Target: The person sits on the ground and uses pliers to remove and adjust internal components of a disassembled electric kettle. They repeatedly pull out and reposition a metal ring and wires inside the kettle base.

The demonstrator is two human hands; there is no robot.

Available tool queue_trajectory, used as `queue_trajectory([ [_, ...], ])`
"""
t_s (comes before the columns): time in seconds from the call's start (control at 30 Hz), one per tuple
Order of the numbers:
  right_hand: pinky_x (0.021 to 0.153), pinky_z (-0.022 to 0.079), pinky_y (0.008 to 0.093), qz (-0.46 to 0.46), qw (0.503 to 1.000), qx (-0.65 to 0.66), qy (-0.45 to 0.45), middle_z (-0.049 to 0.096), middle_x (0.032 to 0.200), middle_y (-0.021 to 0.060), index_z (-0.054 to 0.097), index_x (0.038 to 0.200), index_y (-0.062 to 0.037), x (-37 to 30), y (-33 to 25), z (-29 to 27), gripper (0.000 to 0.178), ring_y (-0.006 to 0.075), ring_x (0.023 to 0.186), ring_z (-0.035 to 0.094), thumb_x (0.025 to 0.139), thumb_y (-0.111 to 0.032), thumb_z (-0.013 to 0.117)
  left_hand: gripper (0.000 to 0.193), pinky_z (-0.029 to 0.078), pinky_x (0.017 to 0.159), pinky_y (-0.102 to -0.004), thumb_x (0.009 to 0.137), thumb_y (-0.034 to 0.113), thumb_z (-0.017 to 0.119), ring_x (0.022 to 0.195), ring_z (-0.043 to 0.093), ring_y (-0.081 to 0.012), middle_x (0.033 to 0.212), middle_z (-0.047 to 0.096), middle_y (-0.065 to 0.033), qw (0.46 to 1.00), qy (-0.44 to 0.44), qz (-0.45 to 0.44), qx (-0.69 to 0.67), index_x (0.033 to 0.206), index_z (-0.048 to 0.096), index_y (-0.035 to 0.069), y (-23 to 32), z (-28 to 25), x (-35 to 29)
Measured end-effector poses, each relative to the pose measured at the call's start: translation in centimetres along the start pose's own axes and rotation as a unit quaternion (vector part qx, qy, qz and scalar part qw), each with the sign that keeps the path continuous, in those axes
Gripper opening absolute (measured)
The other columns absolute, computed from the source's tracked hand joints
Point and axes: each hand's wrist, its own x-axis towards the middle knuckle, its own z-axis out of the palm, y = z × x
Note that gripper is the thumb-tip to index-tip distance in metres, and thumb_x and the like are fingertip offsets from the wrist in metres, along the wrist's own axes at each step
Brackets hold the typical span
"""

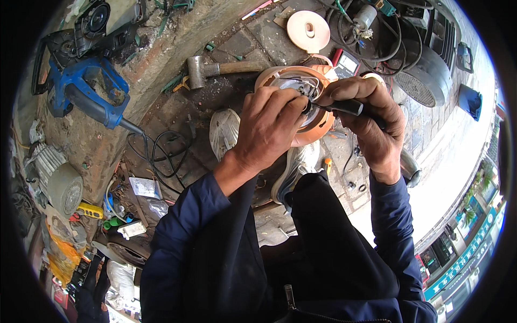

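In front of me, a round orange housing (318,128) stands above the paving, with wires and a pale metal inside showing at its open top. My left hand (264,128) reaches over its near left side. The fingers are closed in a pinch at the opening, on something small and dark that I cannot make out. My right hand (379,121) is wrapped round a black-handled tool (350,106), held nearly level over the housing's right side. Its thin tip points toward my left fingertips. The fingers hide the tool's exact kind.
Beyond the housing lie a round pinkish cover (308,31), a hammer (215,69) and a red-edged meter (346,63). A blue corded power tool (89,89) rests on the left ledge. Grey motors (423,75) and cables lie at right. My shoes (223,132) flank the housing.
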Motion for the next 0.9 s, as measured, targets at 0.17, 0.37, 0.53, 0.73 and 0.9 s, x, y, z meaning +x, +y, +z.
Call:
queue_trajectory([
  [0.17,0.114,0.054,0.0391,-0.003,1.0,0.008,-0.002,0.075,0.129,0.0168,0.067,0.133,0.0067,0.04,-0.03,0.01,0.041,0.0261,0.128,0.071,0.097,0.015,0.052,0.037,0.05,0.098,-0.0465,0.084,0.015,0.09,0.116,0.064,-0.03,0.124,0.071,-0.0024,1.0,0.001,0.0,0.001,0.117,0.075,0.009,0.02,0.0,0.01],
  [0.37,0.117,0.055,0.0426,0.037,0.999,0.008,0.018,0.076,0.13,0.0196,0.067,0.133,0.005,-0.07,-0.39,0.39,0.032,0.0296,0.129,0.073,0.102,0.008,0.066,0.038,0.049,0.094,-0.0456,0.084,0.017,0.09,0.114,0.064,-0.0285,0.123,0.07,-0.0024,1.0,0.009,0.009,0.008,0.118,0.074,0.011,-0.03,0.04,0.06],
  [0.53,0.116,0.056,0.0421,0.027,0.999,0.011,0.019,0.076,0.13,0.0195,0.067,0.132,0.0049,0.08,-0.13,0.34,0.031,0.0294,0.128,0.073,0.101,0.007,0.067,0.04,0.048,0.085,-0.0432,0.083,0.016,0.089,0.112,0.063,-0.0251,0.121,0.07,-0.0003,0.999,0.022,0.024,0.014,0.12,0.073,0.012,-0.19,0.11,0.18],
  [0.73,0.114,0.057,0.0414,0.015,1.0,-0.009,-0.001,0.075,0.126,0.0183,0.068,0.127,0.0044,0.26,-0.19,0.13,0.028,0.028,0.124,0.073,0.099,0.008,0.066,0.038,0.048,0.085,-0.0433,0.084,0.016,0.088,0.113,0.063,-0.0251,0.121,0.07,-0.0001,1.0,0.021,0.021,0.01,0.119,0.074,0.012,-0.21,0.16,0.14],
  [0.9,0.111,0.057,0.0403,0.005,0.999,-0.036,-0.003,0.074,0.124,0.0172,0.068,0.123,0.004,0.44,-0.22,0.42,0.026,0.0264,0.12,0.073,0.098,0.008,0.064,0.038,0.048,0.086,-0.0435,0.085,0.017,0.087,0.113,0.063,-0.0249,0.121,0.07,0.0002,1.0,0.019,0.022,0.006,0.12,0.073,0.012,-0.33,0.21,0.13],
])
